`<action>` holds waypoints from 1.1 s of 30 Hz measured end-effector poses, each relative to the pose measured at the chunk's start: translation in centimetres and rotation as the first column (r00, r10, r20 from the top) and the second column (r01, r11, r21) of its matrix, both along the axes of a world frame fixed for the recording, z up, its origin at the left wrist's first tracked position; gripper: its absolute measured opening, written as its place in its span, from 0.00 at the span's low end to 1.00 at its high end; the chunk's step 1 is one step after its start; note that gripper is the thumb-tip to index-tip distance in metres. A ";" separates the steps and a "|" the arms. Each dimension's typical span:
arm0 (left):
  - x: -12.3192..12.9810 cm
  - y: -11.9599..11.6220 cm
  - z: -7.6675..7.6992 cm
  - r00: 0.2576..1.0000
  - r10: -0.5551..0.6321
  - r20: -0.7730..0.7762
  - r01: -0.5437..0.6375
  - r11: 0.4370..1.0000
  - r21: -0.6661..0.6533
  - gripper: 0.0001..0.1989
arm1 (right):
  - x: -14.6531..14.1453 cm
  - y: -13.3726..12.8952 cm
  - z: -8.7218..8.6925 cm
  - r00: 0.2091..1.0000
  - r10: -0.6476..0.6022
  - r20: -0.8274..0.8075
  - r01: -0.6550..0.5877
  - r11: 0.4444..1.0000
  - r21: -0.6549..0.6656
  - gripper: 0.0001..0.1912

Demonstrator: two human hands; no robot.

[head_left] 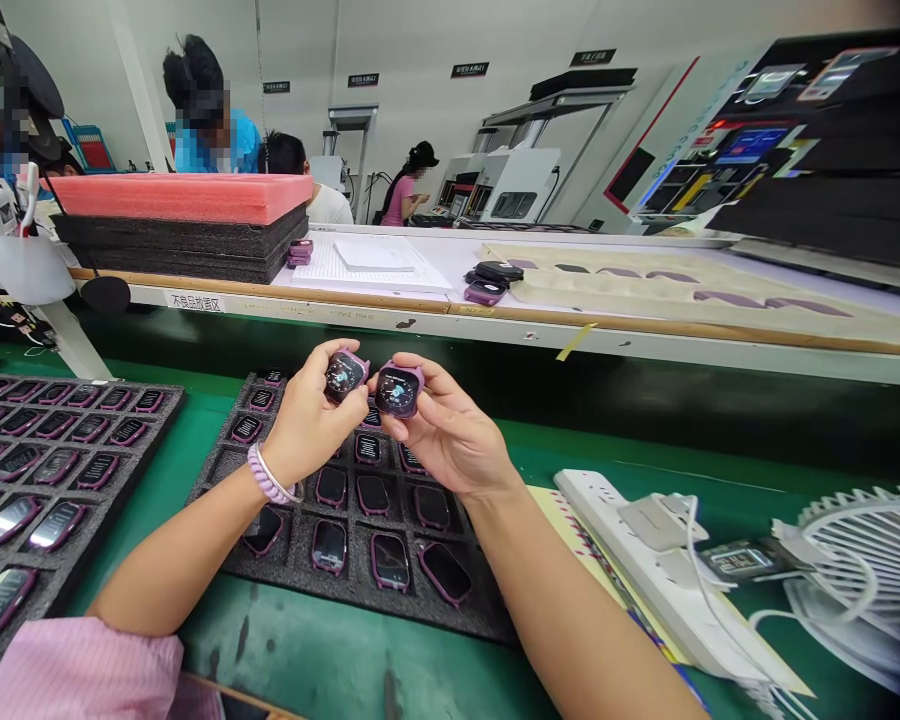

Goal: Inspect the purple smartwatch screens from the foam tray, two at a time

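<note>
My left hand [316, 412] is closed on a purple-cased smartwatch [345, 374], its lit face turned toward me. Beside it, a second smartwatch [400, 390] of the same kind sits in the closed fingers of my right hand [451, 430], also with a lit screen. Both watches lack straps and are held side by side above a black foam tray [285, 565]. More purple watches lie in that tray's compartments, some with text on their screens and others dark. My hands and forearms hide part of the tray.
Another foam tray [67, 560] full of watches lies at left. At right are a white power strip [645, 570] and a white fan [870, 570]. The shelf [390, 310] ahead carries a stack of pink and black foam [187, 205] and a few watches [491, 282]. Several people work beyond.
</note>
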State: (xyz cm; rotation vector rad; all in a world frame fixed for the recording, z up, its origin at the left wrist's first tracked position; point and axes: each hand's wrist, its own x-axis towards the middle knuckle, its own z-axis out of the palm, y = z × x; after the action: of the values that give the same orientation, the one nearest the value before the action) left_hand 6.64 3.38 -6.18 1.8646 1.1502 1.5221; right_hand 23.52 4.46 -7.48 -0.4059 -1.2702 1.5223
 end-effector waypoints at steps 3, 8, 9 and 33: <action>0.0 0.0 0.1 1.000 -0.003 0.000 0.003 1.000 0.001 0.22 | 0.0 0.0 0.0 1.000 0.008 -0.020 -0.008 1.000 -0.019 0.22; 0.0 0.0 0.2 1.000 0.012 -0.015 -0.012 1.000 0.001 0.21 | 0.0 0.0 -0.1 1.000 -0.009 -0.004 0.009 1.000 -0.010 0.21; 0.0 0.0 0.2 1.000 0.014 -0.012 -0.014 1.000 0.006 0.21 | 0.1 0.0 -0.1 1.000 -0.013 0.002 0.013 1.000 -0.002 0.21; 0.2 1.5 -0.1 0.961 -0.043 0.272 0.134 0.935 -0.328 0.24 | 0.3 1.9 -1.3 0.998 0.067 -0.014 -0.069 0.958 -0.277 0.20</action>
State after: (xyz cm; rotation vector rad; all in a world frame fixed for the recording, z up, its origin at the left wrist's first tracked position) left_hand 6.83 4.85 -6.25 1.4181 1.1082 1.3641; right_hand 23.81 6.38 -8.73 -0.5438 -1.0778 1.7670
